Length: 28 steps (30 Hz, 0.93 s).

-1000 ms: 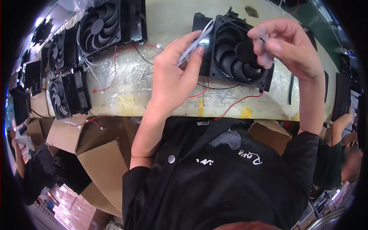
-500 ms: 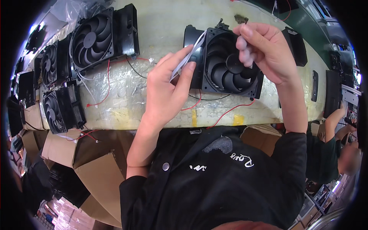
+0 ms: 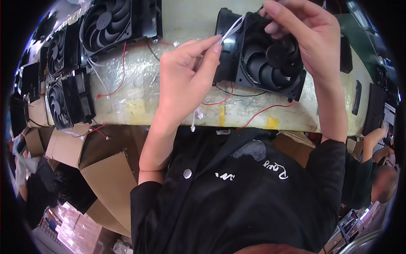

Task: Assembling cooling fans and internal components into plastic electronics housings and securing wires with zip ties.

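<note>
My left hand pinches a flat white cable between thumb and forefinger. The cable loops up to the top left corner of a black cooling fan, and white connectors dangle below the hand. This fan sits in a black housing on the table. Over its upper right side is my right hand, thumb and forefinger closed together near the top frame edge. What they hold, if anything, is too small to make out. Red and black wires run out from under the housing.
More black fan units with loose red, white and black wires stand at the left of the plastic-covered table. Black parts lie at the right. Open cardboard boxes are below the near edge. Another person is at the right.
Both hands have moved up relative to the view, and the fan sits higher and farther right in it. The white connectors below my left hand have come into sight.
</note>
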Motion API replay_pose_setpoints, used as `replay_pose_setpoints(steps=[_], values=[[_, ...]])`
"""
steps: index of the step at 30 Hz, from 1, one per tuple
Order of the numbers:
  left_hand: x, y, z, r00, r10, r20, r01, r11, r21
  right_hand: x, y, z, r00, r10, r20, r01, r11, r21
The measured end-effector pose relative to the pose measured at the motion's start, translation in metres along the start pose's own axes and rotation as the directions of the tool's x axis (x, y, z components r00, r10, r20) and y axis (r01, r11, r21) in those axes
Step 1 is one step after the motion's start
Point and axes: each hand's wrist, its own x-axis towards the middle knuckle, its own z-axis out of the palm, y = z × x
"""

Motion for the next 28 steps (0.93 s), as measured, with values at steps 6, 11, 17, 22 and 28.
replay_pose_setpoints(steps=[6,11,17,22,28], values=[[0.001,-0.001,-0.003,1.000,0.016,0.026,-0.016,1.000,0.006,0.012,0.011,0.017,0.996,-0.077,0.037,0.082,0.984,-0.159],[0.000,-0.005,-0.003,0.998,0.035,0.042,-0.034,0.999,-0.030,0.010,0.011,0.020,0.992,-0.083,0.093,0.099,0.978,-0.186],[0.000,-0.004,-0.004,0.999,0.010,0.042,-0.008,0.999,-0.050,0.006,0.004,0.029,0.997,-0.049,0.064,0.060,0.982,-0.177],[-0.002,0.008,-0.013,0.991,-0.064,0.114,0.064,0.998,0.002,0.007,0.023,0.031,0.991,0.006,0.134,0.028,0.966,-0.257],[-0.002,0.021,-0.024,0.930,-0.175,0.323,0.171,0.984,0.039,-0.004,0.006,0.021,0.971,0.035,0.236,0.053,0.933,-0.356]])
